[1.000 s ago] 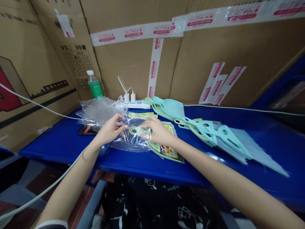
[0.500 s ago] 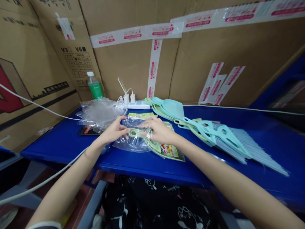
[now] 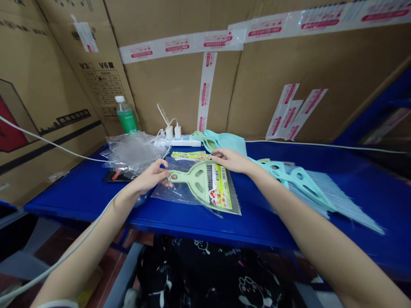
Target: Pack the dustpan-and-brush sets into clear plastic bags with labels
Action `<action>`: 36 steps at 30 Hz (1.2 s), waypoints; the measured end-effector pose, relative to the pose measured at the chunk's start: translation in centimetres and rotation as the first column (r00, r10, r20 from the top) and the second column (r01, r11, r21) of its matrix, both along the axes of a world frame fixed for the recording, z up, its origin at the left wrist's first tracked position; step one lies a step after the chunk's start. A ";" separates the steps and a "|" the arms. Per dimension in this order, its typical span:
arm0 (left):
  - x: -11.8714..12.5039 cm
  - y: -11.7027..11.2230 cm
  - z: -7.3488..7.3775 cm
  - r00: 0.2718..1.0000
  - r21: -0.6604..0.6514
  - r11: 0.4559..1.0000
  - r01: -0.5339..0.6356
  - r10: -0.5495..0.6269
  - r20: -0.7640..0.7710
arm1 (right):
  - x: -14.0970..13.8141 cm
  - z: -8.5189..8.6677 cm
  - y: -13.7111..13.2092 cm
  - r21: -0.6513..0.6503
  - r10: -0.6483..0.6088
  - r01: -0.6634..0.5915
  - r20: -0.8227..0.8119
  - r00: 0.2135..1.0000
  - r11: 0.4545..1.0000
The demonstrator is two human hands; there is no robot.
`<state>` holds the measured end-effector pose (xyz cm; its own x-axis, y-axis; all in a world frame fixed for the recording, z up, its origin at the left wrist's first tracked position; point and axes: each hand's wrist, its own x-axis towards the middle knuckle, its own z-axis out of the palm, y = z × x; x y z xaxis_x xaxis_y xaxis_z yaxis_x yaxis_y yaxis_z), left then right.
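A pale green dustpan with a small brush nested in it (image 3: 199,183) lies on the table inside a clear plastic bag (image 3: 178,192). A yellow printed card (image 3: 222,188) shows on its wide end. My left hand (image 3: 153,176) is at the handle's ring end, thumb and lower fingers closed about it, the index finger raised. My right hand (image 3: 231,161) rests palm down at the far edge of the pan, fingers stretched out. Its fingertips are near several yellow printed cards (image 3: 189,155) behind the pan.
Blue-green dustpans (image 3: 233,143) and brushes (image 3: 308,186) are piled to the right on the blue table (image 3: 257,226). To the left lie clear bags (image 3: 136,149) over a dark flat object. A green bottle (image 3: 126,117) and power strip (image 3: 184,140) stand before the cardboard wall.
My right hand has moved from over the handle to the pan's far edge. The green dustpan and its card are now more fully uncovered to view. My left hand has stayed by the handle.
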<state>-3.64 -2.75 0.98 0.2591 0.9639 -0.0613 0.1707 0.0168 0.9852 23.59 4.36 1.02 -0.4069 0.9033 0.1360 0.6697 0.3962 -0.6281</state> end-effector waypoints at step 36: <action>0.2 -0.3 0.4 0.992 -0.019 0.992 -0.127 0.127 -0.009 | 1.3 1.7 -0.4 -0.660 -0.284 -0.167 -0.520 0.806 0.733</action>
<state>-3.47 -3.05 1.39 0.1343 0.9876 -0.0817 0.1740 0.0576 0.9831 24.87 3.95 2.68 -0.4011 0.8617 -0.3107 0.1164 -0.2884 -0.9504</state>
